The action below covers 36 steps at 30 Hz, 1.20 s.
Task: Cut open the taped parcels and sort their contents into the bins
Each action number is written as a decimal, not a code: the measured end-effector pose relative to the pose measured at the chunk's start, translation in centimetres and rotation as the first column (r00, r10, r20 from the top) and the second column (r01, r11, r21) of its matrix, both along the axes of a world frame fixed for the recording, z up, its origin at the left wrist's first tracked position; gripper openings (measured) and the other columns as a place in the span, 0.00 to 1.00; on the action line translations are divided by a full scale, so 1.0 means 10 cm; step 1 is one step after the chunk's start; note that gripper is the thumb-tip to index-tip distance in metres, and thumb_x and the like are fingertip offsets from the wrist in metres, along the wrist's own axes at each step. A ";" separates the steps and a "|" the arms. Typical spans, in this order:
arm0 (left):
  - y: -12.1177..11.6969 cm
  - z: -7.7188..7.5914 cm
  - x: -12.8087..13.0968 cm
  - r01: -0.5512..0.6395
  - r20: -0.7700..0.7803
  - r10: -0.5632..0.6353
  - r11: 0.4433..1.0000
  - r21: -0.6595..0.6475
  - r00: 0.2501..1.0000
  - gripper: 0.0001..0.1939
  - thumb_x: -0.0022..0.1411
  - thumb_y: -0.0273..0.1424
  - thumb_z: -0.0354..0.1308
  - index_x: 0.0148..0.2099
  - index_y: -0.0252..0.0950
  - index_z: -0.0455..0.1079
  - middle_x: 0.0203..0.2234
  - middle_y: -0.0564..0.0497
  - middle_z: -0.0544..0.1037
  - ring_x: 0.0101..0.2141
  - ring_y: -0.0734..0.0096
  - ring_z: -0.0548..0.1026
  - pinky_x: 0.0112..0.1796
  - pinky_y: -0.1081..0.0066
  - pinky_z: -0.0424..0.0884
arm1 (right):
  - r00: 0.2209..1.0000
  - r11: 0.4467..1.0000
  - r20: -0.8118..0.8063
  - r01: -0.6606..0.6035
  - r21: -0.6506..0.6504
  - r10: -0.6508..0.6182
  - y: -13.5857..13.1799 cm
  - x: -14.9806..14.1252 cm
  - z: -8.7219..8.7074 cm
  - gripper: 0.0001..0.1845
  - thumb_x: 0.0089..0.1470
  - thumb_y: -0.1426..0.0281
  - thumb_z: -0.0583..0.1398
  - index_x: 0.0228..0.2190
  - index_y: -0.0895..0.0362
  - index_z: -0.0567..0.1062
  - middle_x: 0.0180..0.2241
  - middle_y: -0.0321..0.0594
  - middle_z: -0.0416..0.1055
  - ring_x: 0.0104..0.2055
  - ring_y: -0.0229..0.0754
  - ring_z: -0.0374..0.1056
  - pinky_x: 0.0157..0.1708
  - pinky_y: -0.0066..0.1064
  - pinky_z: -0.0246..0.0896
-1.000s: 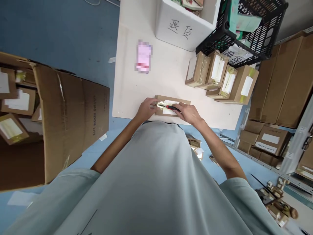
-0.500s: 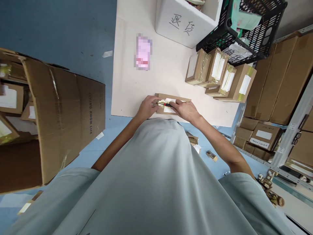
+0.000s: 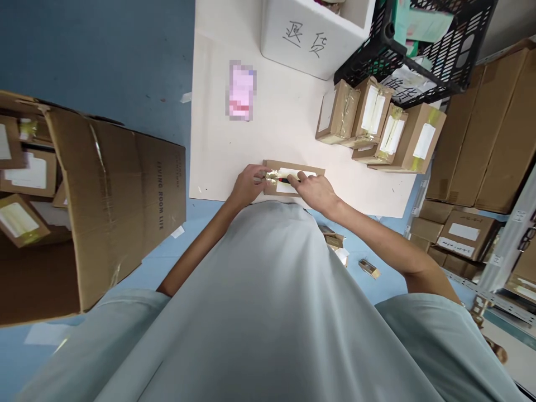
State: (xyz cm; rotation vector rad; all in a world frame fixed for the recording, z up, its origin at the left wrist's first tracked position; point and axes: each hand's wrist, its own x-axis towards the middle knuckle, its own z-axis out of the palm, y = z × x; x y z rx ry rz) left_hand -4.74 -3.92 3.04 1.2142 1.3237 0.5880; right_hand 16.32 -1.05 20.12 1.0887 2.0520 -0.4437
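A small cardboard box (image 3: 293, 166) with a white label and shiny tape lies flat near the front edge of the table, close against my shirt. My left hand (image 3: 248, 184) grips its left end, thumb and fingers bent around the edge. From the right, my right hand (image 3: 317, 192) reaches over the label, its fingers closed on a slim black-and-red utility knife (image 3: 284, 180). The tool points left, its tip at the taped end beside my left fingers. Whether the tip has gone through the tape is too small to tell.
Several taped boxes (image 3: 379, 125) stand at the table's right, below a black crate (image 3: 450, 67) and a white foam box (image 3: 312, 42). A pink blurred item (image 3: 242, 90) lies on the table (image 3: 218, 145). A large open carton (image 3: 129, 206) holding boxes is at left; shelving is at right.
My right hand has shifted slightly left along the box with the knife, and its fingers now cover more of the handle. My left hand stays at the left end. The view has turned slightly.
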 end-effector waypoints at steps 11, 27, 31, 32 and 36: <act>0.00 0.12 0.14 -0.035 -0.069 0.032 0.998 -0.047 0.997 0.20 0.66 0.31 0.68 0.59 0.41 0.81 0.62 0.45 0.80 0.51 0.57 0.83 0.52 0.61 0.84 | 0.999 0.999 0.026 0.037 -0.017 -0.036 -0.06 0.86 -0.02 0.31 0.73 0.81 0.46 0.71 0.60 0.67 0.61 0.64 0.76 0.52 0.58 0.82 0.41 0.40 0.68; 0.04 0.24 1.01 0.398 -0.523 -0.202 0.869 0.295 0.828 0.38 0.76 0.55 0.60 0.80 0.46 0.63 0.84 0.42 0.50 0.83 0.33 0.41 0.77 0.30 0.43 | 0.995 0.990 -0.023 0.094 -0.108 -0.097 -0.07 1.81 -0.12 0.30 0.74 0.81 0.52 0.73 0.61 0.66 0.56 0.62 0.78 0.52 0.54 0.82 0.40 0.35 0.61; 0.03 0.16 1.25 0.541 -0.580 -0.325 0.804 0.246 0.747 0.47 0.75 0.62 0.56 0.84 0.46 0.56 0.84 0.41 0.49 0.83 0.33 0.41 0.77 0.31 0.36 | 0.992 0.987 -0.072 0.095 -0.130 -0.105 -0.11 1.98 -0.13 0.31 0.73 0.81 0.53 0.73 0.62 0.64 0.54 0.60 0.79 0.50 0.53 0.82 0.39 0.35 0.60; 0.01 0.15 1.25 0.548 -0.594 -0.327 0.803 0.236 0.735 0.47 0.75 0.62 0.55 0.85 0.45 0.55 0.84 0.40 0.49 0.83 0.34 0.41 0.77 0.32 0.36 | 0.991 0.985 -0.073 0.099 -0.138 -0.110 -0.14 2.04 -0.14 0.32 0.72 0.81 0.54 0.74 0.62 0.64 0.53 0.60 0.79 0.50 0.53 0.82 0.38 0.35 0.60; -0.02 0.15 1.21 0.557 -0.630 -0.327 0.804 0.206 0.704 0.46 0.76 0.62 0.52 0.85 0.43 0.56 0.84 0.38 0.49 0.83 0.35 0.41 0.77 0.32 0.35 | 0.990 0.980 -0.074 0.110 -0.166 -0.124 -0.24 2.29 -0.18 0.40 0.68 0.81 0.59 0.76 0.60 0.60 0.51 0.57 0.80 0.45 0.51 0.81 0.35 0.35 0.59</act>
